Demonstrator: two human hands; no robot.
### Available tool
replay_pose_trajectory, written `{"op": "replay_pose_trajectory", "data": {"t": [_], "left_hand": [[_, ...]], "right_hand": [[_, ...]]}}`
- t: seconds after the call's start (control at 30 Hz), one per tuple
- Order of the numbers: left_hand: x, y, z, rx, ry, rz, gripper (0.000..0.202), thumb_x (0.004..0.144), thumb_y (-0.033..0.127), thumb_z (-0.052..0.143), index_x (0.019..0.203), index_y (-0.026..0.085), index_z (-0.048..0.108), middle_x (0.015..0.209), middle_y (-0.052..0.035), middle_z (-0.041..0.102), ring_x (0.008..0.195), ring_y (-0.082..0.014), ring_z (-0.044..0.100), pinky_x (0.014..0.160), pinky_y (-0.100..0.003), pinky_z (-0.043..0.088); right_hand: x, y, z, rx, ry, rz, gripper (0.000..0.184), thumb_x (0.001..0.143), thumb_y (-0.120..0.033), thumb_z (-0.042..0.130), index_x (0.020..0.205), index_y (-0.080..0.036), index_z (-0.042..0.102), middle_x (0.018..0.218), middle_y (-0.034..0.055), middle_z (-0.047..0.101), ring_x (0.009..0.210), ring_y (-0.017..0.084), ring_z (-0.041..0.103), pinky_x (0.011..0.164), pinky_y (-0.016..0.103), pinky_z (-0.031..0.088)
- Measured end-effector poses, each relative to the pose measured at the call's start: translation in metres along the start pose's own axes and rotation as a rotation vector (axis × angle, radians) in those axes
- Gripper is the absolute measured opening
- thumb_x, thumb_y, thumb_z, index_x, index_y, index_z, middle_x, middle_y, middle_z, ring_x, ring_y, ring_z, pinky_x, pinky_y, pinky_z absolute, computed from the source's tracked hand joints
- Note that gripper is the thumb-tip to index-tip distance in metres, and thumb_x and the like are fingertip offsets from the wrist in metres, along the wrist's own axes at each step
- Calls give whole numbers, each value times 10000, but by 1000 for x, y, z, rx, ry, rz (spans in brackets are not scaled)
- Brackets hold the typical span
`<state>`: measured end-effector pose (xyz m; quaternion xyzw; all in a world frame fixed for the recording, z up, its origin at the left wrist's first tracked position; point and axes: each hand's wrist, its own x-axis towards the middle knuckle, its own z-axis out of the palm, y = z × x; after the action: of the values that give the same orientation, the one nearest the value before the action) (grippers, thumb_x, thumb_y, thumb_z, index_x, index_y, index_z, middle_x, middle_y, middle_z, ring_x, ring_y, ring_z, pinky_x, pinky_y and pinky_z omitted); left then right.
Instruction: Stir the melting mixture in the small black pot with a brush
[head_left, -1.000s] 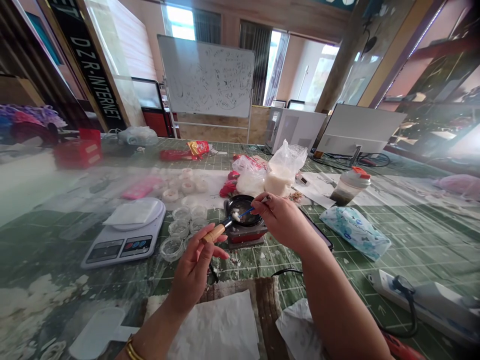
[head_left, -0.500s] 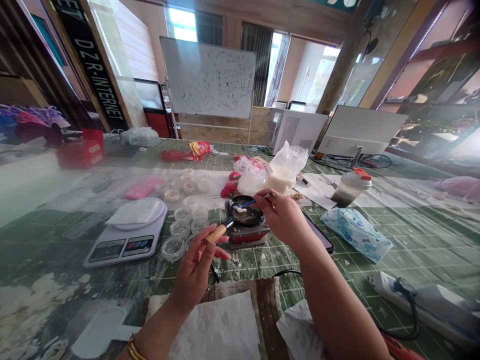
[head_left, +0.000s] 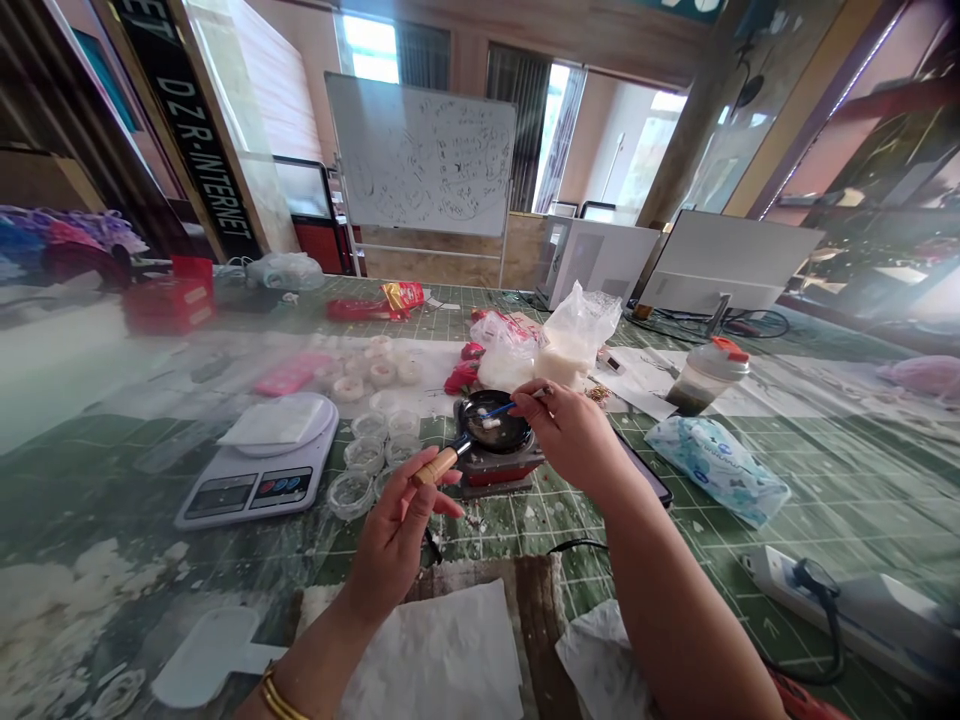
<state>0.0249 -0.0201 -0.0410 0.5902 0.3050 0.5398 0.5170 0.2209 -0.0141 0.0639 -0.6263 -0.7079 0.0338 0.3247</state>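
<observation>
Stirring a small pan on the burner

Green table mat carries a scale, left of a small red-based burner. Black pan sits on the burner, mid-table. Left hand is closed round its wooden handle, probably steadying it against the stirring. Right hand pinches a thin blue stick, tip down in the pan at a white lump.

One head-worn camera looks forward and down across the green table. The left hand, right hand and small pan sit near, at frame centre. The whiteboard stands far ahead.
</observation>
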Motion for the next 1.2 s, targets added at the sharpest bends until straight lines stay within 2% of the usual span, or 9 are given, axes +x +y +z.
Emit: {"op": "replay_pose_trajectory", "data": {"t": [0.17, 0.33, 0.47, 0.67, 0.73, 0.87, 1.03, 1.13, 1.2], "left_hand": [[0, 1, -1, 10, -18, -6, 345, 908, 343, 438, 1223, 201, 458, 984, -93, 687, 944, -215, 650, 852, -389, 467], [0, 1, 1, 7, -15, -10, 357, 911, 340, 430, 1234, 189, 447, 987, -102, 688, 1004, -224, 628, 865, -387, 461], [-1, 1, 2, 4, -3, -7, 359, 907, 338, 437, 1232, 185, 450, 988, -102, 685, 937, -214, 652, 859, -388, 462], [-1, -1, 0, 9, -13, 21, 352, 905, 332, 439, 1231, 199, 454, 1021, -100, 668, 790, -183, 672, 848, -408, 467], [0, -1, 0, 12, -14, 20, 350, 908, 328, 434, 1232, 199, 452, 1017, -98, 666, 783, -182, 670, 857, -418, 460], [-1, -2, -1, 12, -21, 28, 347, 913, 322, 423, 1235, 195, 446, 999, -90, 668, 793, -177, 667, 883, -421, 445], [-1, -2, -1, 9, -25, 30, 345, 913, 324, 424, 1233, 197, 451, 1004, -89, 668, 768, -168, 666, 881, -423, 445], [0, 0, 0, -1, -10, 20, 356, 899, 344, 447, 1221, 196, 471, 991, -91, 674, 778, -185, 670, 853, -423, 461], [0, 0, 1, -4, -4, 16, 358, 892, 348, 459, 1217, 198, 481, 979, -90, 678, 810, -196, 670, 850, -418, 462]], "right_hand": [[-1, 2, -7, -34, -36, 16, 214, 897, -283, 407, 864, -193, 598, 778, 36, 692, 740, 174, 604, 665, 281, 366], [-6, 3, -14, -60, 45, -5, 221, 894, -301, 415, 831, -209, 605, 764, 18, 682, 729, 168, 591, 672, 281, 364], [-8, 1, -14, -63, -28, -11, 229, 901, -293, 394, 858, -200, 599, 728, 29, 675, 690, 165, 593, 631, 273, 361], [-8, -2, -14, -118, 12, 2, 240, 896, -296, 399, 790, -201, 593, 707, 28, 670, 711, 178, 598, 674, 292, 365], [-8, -1, -15, -119, 1, 8, 239, 894, -291, 396, 795, -198, 593, 711, 33, 672, 705, 178, 600, 666, 292, 364], [-8, 3, -17, -138, 81, 8, 241, 890, -313, 398, 797, -201, 590, 760, 37, 678, 740, 183, 602, 676, 296, 365], [-6, 4, -16, -135, 10, 23, 237, 891, -285, 390, 806, -189, 588, 726, 40, 676, 718, 179, 609, 677, 298, 370], [-6, 3, -15, -119, 60, 11, 243, 893, -309, 389, 813, -198, 590, 754, 37, 678, 729, 178, 605, 682, 298, 368], [-7, 2, -15, -111, 46, 20, 238, 890, -310, 395, 816, -202, 594, 736, 32, 675, 717, 178, 605, 676, 297, 365]]}}
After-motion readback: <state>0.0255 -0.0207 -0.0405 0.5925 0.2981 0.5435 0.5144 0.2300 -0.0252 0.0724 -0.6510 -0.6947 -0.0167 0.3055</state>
